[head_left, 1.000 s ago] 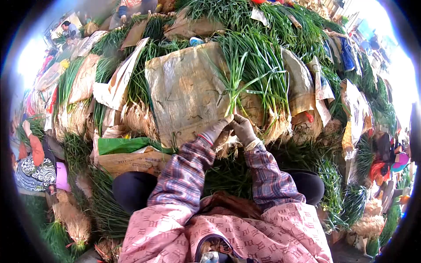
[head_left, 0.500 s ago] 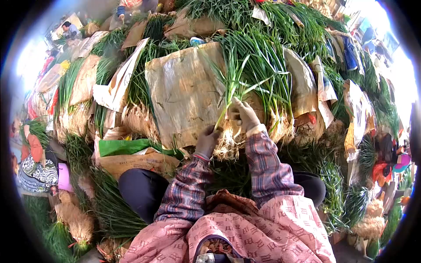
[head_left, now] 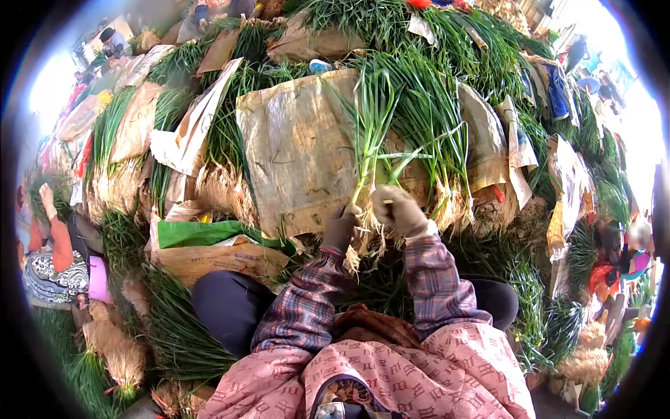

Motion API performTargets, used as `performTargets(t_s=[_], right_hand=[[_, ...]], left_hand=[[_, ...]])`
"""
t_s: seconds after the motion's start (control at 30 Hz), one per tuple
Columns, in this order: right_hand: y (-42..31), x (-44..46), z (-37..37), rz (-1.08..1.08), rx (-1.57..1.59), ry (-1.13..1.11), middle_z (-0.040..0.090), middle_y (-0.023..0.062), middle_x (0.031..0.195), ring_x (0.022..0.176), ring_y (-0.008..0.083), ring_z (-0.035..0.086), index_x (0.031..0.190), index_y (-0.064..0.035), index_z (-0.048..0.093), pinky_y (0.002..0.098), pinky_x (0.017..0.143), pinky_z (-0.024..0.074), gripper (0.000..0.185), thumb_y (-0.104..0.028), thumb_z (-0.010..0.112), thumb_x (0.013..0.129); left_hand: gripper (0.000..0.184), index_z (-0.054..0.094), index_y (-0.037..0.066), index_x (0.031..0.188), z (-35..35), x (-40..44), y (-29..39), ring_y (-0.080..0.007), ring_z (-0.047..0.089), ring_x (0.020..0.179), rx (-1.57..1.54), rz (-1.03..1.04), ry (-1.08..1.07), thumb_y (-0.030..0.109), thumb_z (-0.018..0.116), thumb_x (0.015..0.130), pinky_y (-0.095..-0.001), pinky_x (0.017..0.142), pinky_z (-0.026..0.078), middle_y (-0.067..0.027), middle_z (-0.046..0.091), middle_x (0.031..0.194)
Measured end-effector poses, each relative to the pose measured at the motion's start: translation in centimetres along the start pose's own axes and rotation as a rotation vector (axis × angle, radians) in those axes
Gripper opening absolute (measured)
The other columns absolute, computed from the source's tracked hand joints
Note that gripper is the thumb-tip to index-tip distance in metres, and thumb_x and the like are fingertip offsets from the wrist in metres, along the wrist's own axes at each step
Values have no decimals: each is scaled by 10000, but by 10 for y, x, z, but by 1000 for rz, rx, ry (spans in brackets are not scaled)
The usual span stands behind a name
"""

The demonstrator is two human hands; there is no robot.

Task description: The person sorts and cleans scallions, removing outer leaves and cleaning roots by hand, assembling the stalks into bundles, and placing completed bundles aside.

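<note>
My left hand [head_left: 342, 227], in a dark glove, is closed around the lower stalks of a small bunch of green onions [head_left: 371, 119]. Their leaves point away from me, and pale stringy roots hang below the fist. Beside it, my right hand [head_left: 399, 209], in a lighter glove, is closed on a green onion leaf [head_left: 398, 167] that sticks up from its fingers. A short yellowish end shows at the knuckles. Just beyond both hands lie a brown paper sheet [head_left: 300, 153] and a thicker bundle of green onions [head_left: 433, 119].
More bundles with brown wrapping lie in rows ahead. A green and brown sack [head_left: 216, 257] is at my left knee, with loose greens [head_left: 185, 321] beside my legs. A person in orange sleeves [head_left: 61, 244] sits at the left; another person [head_left: 635, 251] is at the right.
My right hand has moved down and closed into a fist around a leaf; its fingers were at the stalks before. The bunch in my left hand now stands more upright.
</note>
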State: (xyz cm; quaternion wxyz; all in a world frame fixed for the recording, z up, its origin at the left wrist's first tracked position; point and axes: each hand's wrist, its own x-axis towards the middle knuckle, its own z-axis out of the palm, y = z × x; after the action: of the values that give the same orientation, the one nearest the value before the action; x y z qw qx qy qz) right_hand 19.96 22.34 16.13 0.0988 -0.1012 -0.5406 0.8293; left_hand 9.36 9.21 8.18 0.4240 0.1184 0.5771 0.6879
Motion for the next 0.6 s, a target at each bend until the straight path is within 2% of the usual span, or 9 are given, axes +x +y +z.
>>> performTargets(t_s=[0.03,0.13,0.2,0.23,0.3,0.33,0.5,0.53,0.6], right_hand=[[-9,-7,2,-188,196,-78,444,-6,578,470,106,421,661,-125,487,234,453,386,341,-265,383,953],[-55,-16,19,-294,121,483,530,14,698,569,74,503,855,-69,530,182,477,417,230,-204,378,962],[-57,-7,-6,106,-268,460,574,48,830,648,80,544,979,-32,526,182,545,467,193,-176,400,959],[-34,11,-17,125,-103,426,598,80,846,711,123,570,1057,-14,519,204,615,498,257,-233,441,948],[-12,38,12,155,-831,451,636,146,867,845,216,611,1133,-8,542,315,753,532,535,-478,521,877],[9,53,10,201,-1220,534,647,160,860,837,255,635,1039,-30,597,388,755,517,613,-598,486,838],[5,57,24,109,-1629,609,627,182,738,693,342,620,838,-46,619,445,570,475,351,-389,543,827],[7,56,15,10,-1619,601,601,143,638,575,289,606,714,-58,594,394,477,462,330,-358,531,836],[-6,42,7,-88,-471,576,444,23,523,435,167,449,597,-133,481,282,388,387,325,-291,468,880]], left_hand=[[217,608,53,845,-12,14,-13,-78,435,449,91,49,31,252,543,901,-228,424,339,-15,556,640],[180,588,33,820,-8,5,-6,-115,475,501,200,161,180,201,572,880,-281,472,384,-8,564,646],[162,584,29,820,-6,11,-20,-133,487,517,343,397,292,185,587,865,-310,486,403,-16,554,627],[148,585,79,827,-6,7,-18,-206,533,541,577,503,351,221,622,834,-350,499,426,-59,561,620],[146,583,118,815,1,3,-14,-261,548,550,757,580,425,254,636,813,-369,499,429,-80,572,637],[145,582,138,809,4,2,-11,-289,556,554,846,619,466,270,643,803,-379,498,431,-91,577,646],[159,575,158,785,6,-5,-7,-292,549,537,1081,670,461,310,618,805,-393,473,420,-79,581,634],[164,576,152,785,5,-5,-10,-265,547,519,1147,654,467,310,610,811,-394,465,415,-68,576,620],[163,577,136,786,2,1,-9,-180,518,484,590,278,269,290,580,838,-353,415,389,-31,555,598]])
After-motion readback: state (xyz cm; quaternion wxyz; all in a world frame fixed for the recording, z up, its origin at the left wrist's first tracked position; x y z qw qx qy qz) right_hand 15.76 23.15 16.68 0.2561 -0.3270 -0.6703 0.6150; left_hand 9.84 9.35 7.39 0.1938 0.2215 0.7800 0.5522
